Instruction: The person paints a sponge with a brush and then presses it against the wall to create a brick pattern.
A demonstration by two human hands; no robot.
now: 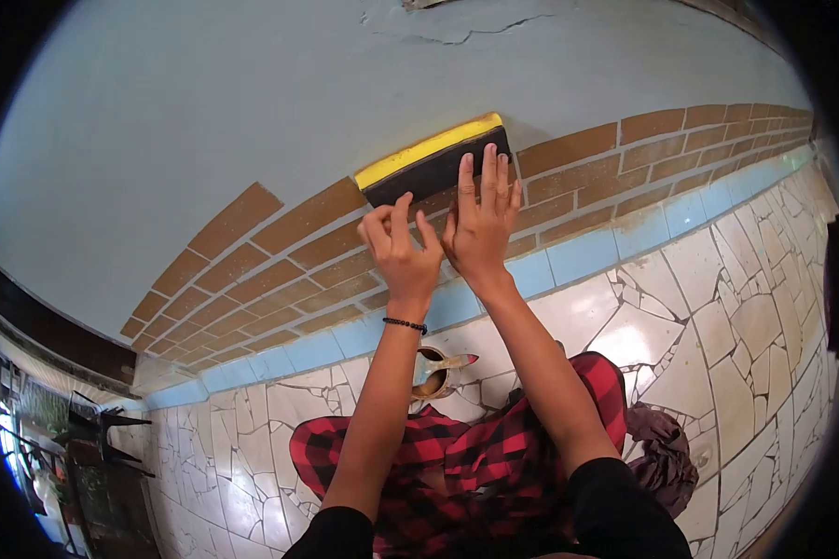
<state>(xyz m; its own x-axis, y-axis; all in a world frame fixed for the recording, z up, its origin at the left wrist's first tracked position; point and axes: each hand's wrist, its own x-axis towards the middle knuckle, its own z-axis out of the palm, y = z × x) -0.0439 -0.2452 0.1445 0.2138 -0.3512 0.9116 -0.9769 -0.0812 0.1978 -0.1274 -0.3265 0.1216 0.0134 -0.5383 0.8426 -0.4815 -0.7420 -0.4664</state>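
Note:
A black block with a yellow edge [433,160] lies flat against the grey wall [205,102], over the top row of the brown brick pattern [312,219]. My right hand [482,219] has its fingers stretched out and resting on the black face near the block's right end. At the lower left edge of the block is my left hand [401,247], its fingers bent and apart, the fingertips at or just below the black face. Below my hands, a round container [431,384] with a brush [447,363] across its top stands on the floor.
A light blue tile strip [531,275] runs along the wall's foot. The floor [718,345] is pale broken tile. My crossed legs in red checked cloth [494,456] are close to the container. A dark crumpled cloth [662,456] lies at the right; dark furniture [103,429] stands far left.

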